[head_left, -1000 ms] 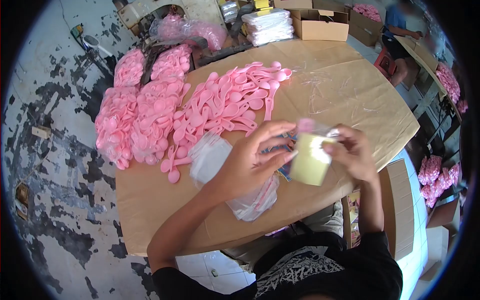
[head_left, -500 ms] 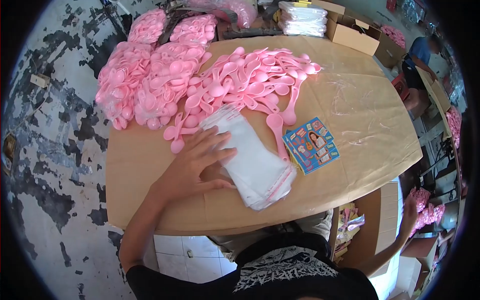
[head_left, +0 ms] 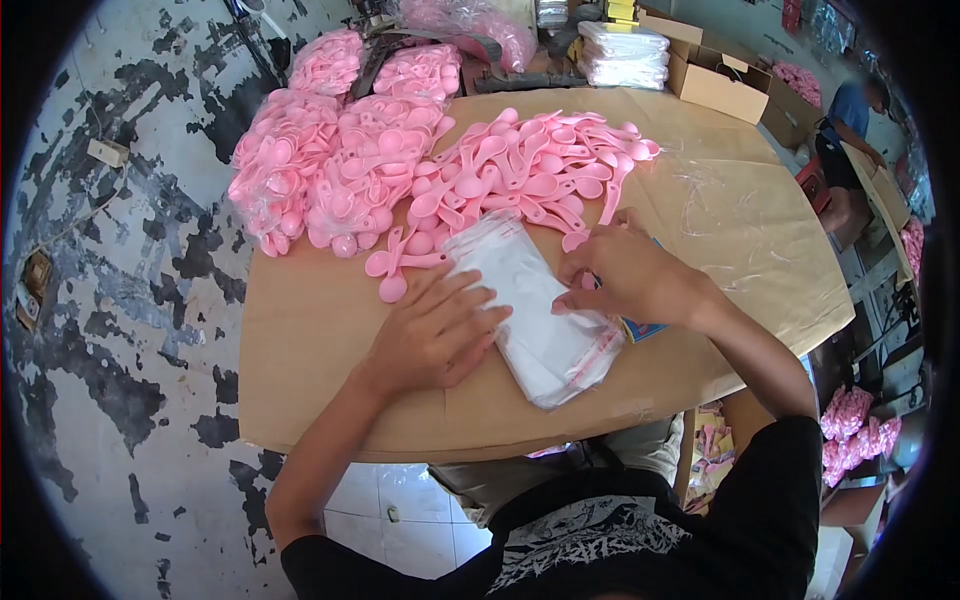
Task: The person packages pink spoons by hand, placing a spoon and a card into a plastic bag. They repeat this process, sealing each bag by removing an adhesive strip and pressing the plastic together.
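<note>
A stack of clear plastic bags [head_left: 545,320] lies tilted on the table in front of me. My left hand [head_left: 435,330] rests on its left edge, fingers apart and holding nothing. Right of the bags, my right hand [head_left: 645,275] curls its fingers and thumb round the handle of a pink measuring spoon [head_left: 574,241], whose bowl pokes out by the fingertips. Most of that handle is hidden. Under the same hand lie printed blue cards [head_left: 642,330], with only an edge showing. A large heap of loose pink spoons [head_left: 520,165] spreads behind the bags.
Filled bags of pink spoons [head_left: 360,170] stand at the back left of the brown-covered table [head_left: 330,400]. An open cardboard box [head_left: 720,85] and stacked plastic packs [head_left: 625,55] are at the back. Another person [head_left: 848,130] sits at the far right.
My right hand has come in from the lower right to the spoon and cards, covering most of them. My left hand stays at the bags. The whole view has shifted slightly.
</note>
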`<state>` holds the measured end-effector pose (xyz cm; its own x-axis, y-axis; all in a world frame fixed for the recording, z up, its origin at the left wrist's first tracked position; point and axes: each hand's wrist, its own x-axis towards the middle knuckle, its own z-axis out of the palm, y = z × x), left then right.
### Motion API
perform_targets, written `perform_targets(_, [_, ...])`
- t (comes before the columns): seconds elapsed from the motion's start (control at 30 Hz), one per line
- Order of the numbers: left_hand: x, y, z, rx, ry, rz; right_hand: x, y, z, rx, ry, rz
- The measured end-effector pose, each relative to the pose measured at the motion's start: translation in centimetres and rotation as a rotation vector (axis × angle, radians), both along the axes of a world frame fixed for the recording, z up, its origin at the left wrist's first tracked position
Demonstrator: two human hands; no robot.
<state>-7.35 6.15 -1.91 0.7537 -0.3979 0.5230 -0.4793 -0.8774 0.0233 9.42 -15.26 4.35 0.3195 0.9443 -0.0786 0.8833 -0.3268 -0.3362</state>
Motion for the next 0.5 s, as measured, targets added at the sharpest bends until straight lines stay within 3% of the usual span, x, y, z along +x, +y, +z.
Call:
perform_targets(0.2, [0.2, -1.9, -0.4, -0.052, 0.0, -0.126, 1.0, -0.6, -0.7, 0.141, 0.069, 0.022])
perform_targets(0.3, [0.2, -1.7, -0.6, -0.09, 0.064, -0.108, 1.9, -0.8, -1.7, 0.341, 0.005, 0.027])
perform_targets(0.43, [0.2, -1.3, 0.9, -0.095, 0.129, -0.122, 2.1, -0.7, -1.5, 0.863, 0.258, -0.136])
perform_targets(0.5, [1.1, -2.7, 1.3, -0.464, 0.141, -0.1, 0.6, -1.6, 0.8, 0.682, 0.479, -0.173])
